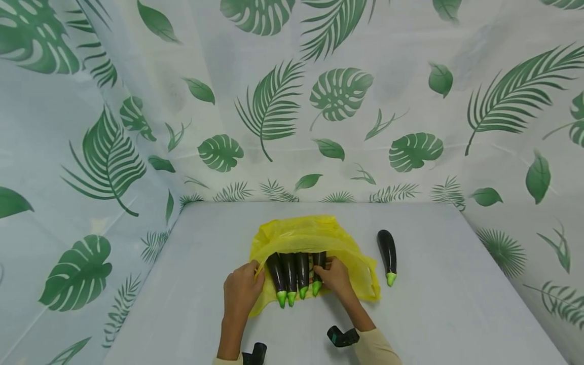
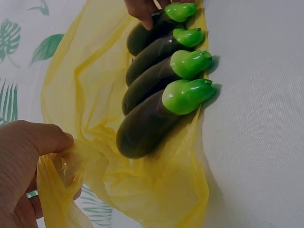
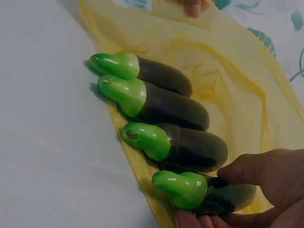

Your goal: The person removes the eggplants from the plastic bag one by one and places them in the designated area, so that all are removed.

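The yellow bag (image 1: 296, 234) is pinched at its edge by the left hand (image 1: 243, 287). One eggplant (image 3: 202, 192) is gripped by the right hand (image 1: 335, 276) at the bag's mouth. Three other eggplants (image 1: 290, 276) are lined up between the hands, on the bag's lower layer. A fifth eggplant (image 1: 388, 256) is seen on the surface (image 1: 438, 304), to the right of the right hand.

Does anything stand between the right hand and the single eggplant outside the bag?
Yes: the right side of the bag lies between the right hand and the lone eggplant. That hand also holds another eggplant.
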`<state>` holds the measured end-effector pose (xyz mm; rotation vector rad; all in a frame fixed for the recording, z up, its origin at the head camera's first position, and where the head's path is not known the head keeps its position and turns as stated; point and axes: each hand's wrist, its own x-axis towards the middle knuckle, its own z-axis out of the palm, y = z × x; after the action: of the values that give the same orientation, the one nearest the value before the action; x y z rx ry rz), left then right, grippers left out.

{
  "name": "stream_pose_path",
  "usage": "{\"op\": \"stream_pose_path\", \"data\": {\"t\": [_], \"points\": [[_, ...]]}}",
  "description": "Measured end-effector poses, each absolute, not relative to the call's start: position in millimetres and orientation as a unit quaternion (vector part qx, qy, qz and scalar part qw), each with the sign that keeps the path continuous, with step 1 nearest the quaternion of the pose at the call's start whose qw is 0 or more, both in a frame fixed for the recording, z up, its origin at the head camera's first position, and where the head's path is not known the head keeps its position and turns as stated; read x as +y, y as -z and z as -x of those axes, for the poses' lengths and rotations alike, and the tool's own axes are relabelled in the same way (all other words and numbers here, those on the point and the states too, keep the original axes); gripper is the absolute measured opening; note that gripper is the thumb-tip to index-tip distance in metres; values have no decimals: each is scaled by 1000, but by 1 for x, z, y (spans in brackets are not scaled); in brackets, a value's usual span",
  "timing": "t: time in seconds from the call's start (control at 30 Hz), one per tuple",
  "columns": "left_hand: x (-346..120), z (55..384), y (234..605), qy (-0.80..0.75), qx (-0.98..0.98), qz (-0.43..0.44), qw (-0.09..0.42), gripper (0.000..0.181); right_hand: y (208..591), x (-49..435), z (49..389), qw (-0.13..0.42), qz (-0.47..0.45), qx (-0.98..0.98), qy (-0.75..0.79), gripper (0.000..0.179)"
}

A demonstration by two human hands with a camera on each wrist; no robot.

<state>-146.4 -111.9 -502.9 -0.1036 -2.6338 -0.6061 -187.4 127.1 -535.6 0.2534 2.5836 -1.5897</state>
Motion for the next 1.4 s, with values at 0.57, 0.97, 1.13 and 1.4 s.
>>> {"op": "stream_pose_path", "data": {"t": [0.57, 0.97, 1.13, 1.4], "points": [[-112, 148, 504, 213, -952, 42, 216, 24, 533, 134, 186, 81, -100, 832, 539, 57], [-113, 149, 504, 219, -952, 39, 208, 21, 530, 133, 185, 87, -109, 834, 534, 57], [-113, 150, 505, 219, -952, 43, 211, 21, 528, 132, 184, 92, -111, 837, 529, 58], [-113, 149, 504, 221, -953, 32, 205, 20, 523, 131, 181, 103, -103, 834, 533, 59]]}}
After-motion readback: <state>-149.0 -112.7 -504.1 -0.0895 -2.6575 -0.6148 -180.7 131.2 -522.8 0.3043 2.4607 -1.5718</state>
